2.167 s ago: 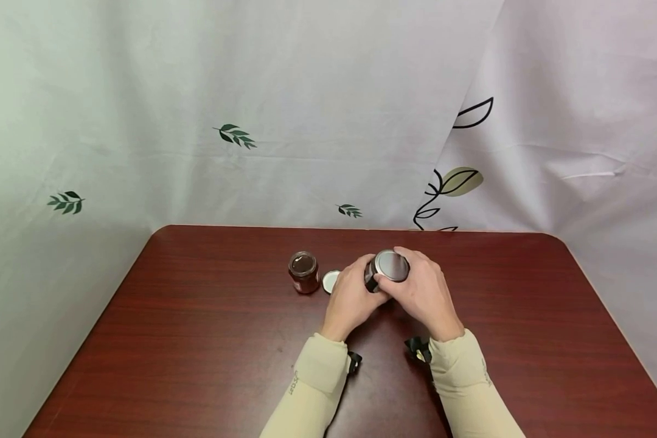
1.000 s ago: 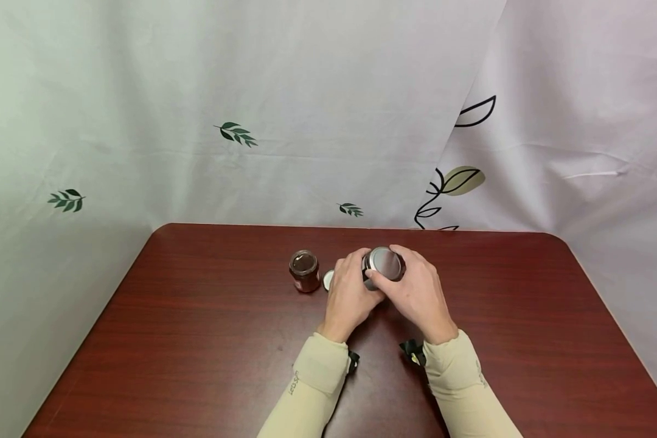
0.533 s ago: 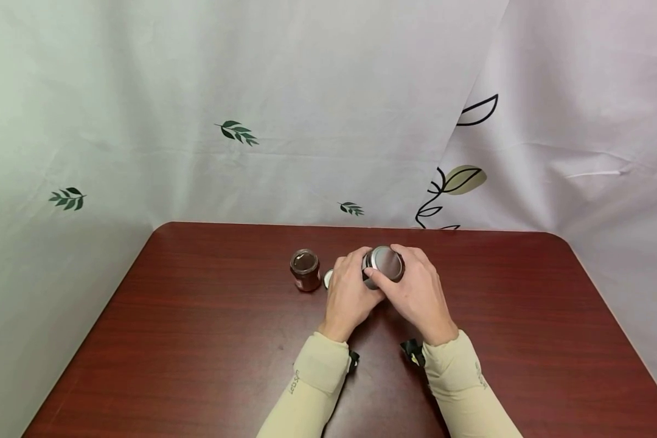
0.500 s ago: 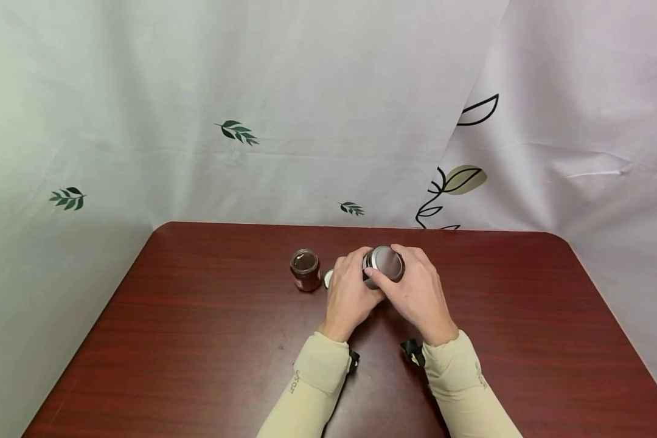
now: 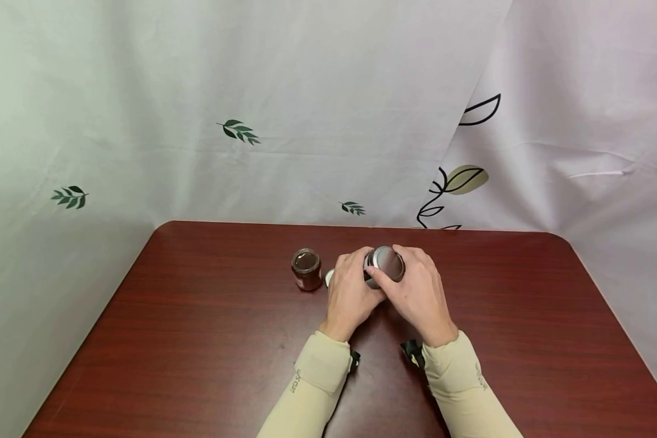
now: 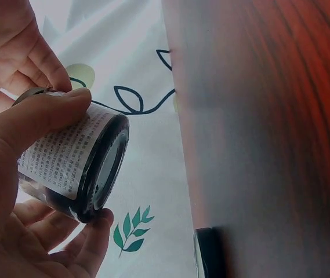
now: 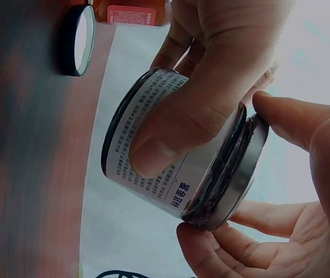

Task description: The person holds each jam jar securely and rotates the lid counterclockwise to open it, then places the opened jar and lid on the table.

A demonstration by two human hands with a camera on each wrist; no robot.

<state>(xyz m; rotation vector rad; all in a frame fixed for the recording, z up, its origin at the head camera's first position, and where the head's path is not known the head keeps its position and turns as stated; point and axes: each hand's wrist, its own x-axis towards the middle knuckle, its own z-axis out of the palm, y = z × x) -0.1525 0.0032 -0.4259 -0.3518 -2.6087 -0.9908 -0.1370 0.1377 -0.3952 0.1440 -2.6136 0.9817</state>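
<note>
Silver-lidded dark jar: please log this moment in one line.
left hand: grips silver-lidded jar; right hand: holds its metal lid; open brown glass jar: upright

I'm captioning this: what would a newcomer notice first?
The silver-lidded jar near the head view's middle: the left hand grips its body, the right hand its lid. Left of the hands stands an open jar with dark contents, a loose lid beside it.

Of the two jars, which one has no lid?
The standing jar on the table, beside the loose lid; the held jar has its silver lid on.
</note>
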